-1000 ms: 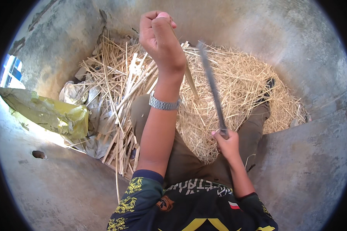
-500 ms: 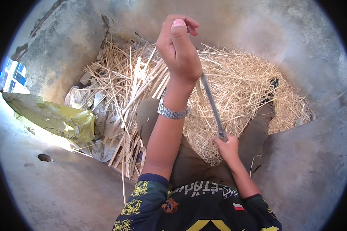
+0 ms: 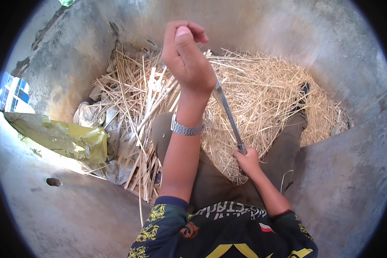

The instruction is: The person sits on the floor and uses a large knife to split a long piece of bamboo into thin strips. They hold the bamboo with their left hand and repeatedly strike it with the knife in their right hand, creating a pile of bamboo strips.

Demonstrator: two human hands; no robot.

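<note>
My left hand point(image 3: 188, 58) is raised in front of me, its fingers curled and its thumb pressed on top. It is closed on a pale bamboo strip point(image 3: 220, 98), mostly hidden behind the hand and wrist; a short part shows beside the blade. Low near my lap, my right hand point(image 3: 248, 160) grips the handle of a long knife point(image 3: 231, 117). The narrow metal blade slants up and left, and its far end disappears behind my left wrist. Blade and strip lie close together; whether they touch I cannot tell.
Loose bamboo strips point(image 3: 147, 109) lie in a heap to the left. Thin straw-like shavings point(image 3: 262, 90) cover the ground ahead and around my right foot. A torn yellow plastic sack point(image 3: 79, 139) rests at the left. Curved concrete walls point(image 3: 288, 26) surround me, with a small hole point(image 3: 53, 182) at lower left.
My left hand has shifted left and slightly down. The knife in my right hand has moved a little left and up, with its blade still beside the left wrist.
</note>
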